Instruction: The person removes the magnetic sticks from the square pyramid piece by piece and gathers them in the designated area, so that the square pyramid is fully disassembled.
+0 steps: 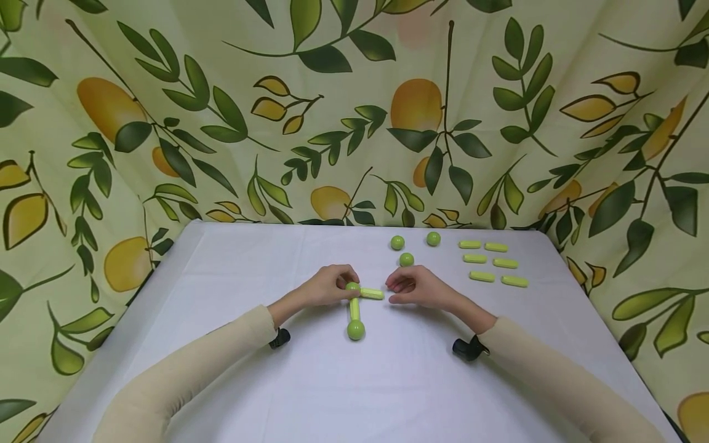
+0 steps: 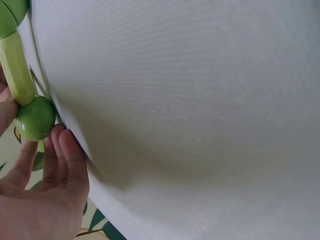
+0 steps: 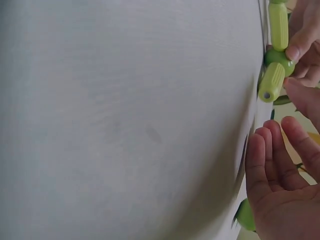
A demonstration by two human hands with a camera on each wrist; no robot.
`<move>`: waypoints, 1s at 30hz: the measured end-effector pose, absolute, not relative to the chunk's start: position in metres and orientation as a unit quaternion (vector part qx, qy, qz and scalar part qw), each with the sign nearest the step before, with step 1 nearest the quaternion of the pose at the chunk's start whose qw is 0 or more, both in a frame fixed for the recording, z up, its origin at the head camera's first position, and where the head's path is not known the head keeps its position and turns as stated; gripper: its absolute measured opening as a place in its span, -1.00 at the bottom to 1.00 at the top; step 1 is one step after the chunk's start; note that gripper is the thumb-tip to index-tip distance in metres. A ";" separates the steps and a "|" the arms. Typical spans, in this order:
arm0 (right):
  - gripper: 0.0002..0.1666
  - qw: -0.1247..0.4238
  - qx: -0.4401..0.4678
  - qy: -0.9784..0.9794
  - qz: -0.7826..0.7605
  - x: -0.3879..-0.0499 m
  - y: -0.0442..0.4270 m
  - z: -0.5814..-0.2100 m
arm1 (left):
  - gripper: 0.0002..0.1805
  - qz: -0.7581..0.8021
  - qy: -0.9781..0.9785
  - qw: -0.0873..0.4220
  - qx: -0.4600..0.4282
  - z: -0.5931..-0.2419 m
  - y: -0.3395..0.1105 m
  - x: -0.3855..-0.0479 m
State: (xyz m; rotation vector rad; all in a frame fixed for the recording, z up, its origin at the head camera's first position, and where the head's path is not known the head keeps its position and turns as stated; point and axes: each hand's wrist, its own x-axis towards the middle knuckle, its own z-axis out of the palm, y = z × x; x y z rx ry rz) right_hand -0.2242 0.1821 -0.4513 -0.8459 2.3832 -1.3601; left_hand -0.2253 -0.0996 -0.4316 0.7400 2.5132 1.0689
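Note:
In the head view my left hand (image 1: 328, 285) pinches a green ball (image 1: 352, 286) between thumb and fingers. From that ball a ribbed yellow-green rod (image 1: 355, 309) runs toward me to a second green ball (image 1: 356, 330). Another such rod (image 1: 372, 294) sticks out to the right from the held ball. Just past this rod's free end is my right hand (image 1: 418, 288), its fingers loosely bent and holding nothing. The right wrist view shows a small grey spot in the end of the free rod (image 3: 271, 82). Part of the held ball (image 2: 36, 119) is covered by fingers.
Three loose green balls, one of them (image 1: 397, 242) near the back edge, lie beyond my right hand. Farther right, several loose rods (image 1: 474, 259) lie in two columns. A white cloth (image 1: 343, 394) covers the table. Behind it hangs a leaf-and-fruit patterned curtain (image 1: 221, 166).

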 end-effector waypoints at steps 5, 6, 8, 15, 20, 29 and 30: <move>-0.69 0.127 -0.307 0.823 -0.460 -0.225 0.170 -0.450 | -0.83 0.376 0.878 0.150 0.257 -0.432 -0.100 -0.226; -0.69 0.128 -0.309 0.823 -0.459 -0.226 0.167 -0.449 | -0.82 0.376 0.877 0.149 0.258 -0.432 -0.100 -0.226; -0.69 0.130 -0.316 0.821 -0.457 -0.226 0.162 -0.448 | -0.82 0.376 0.877 0.147 0.259 -0.432 -0.100 -0.226; -0.70 0.136 -0.334 0.822 -0.441 -0.231 0.148 -0.448 | -0.79 0.375 0.878 0.154 0.255 -0.430 -0.099 -0.228; -0.72 0.141 -0.334 0.825 -0.433 -0.231 0.144 -0.447 | -0.79 0.380 0.874 0.162 0.256 -0.428 -0.099 -0.228; -0.75 0.148 -0.329 0.832 -0.422 -0.233 0.143 -0.447 | -0.82 0.380 0.863 0.171 0.286 -0.429 -0.099 -0.232; -0.76 0.149 -0.330 0.831 -0.422 -0.233 0.143 -0.447 | -0.82 0.380 0.861 0.173 0.290 -0.429 -0.099 -0.232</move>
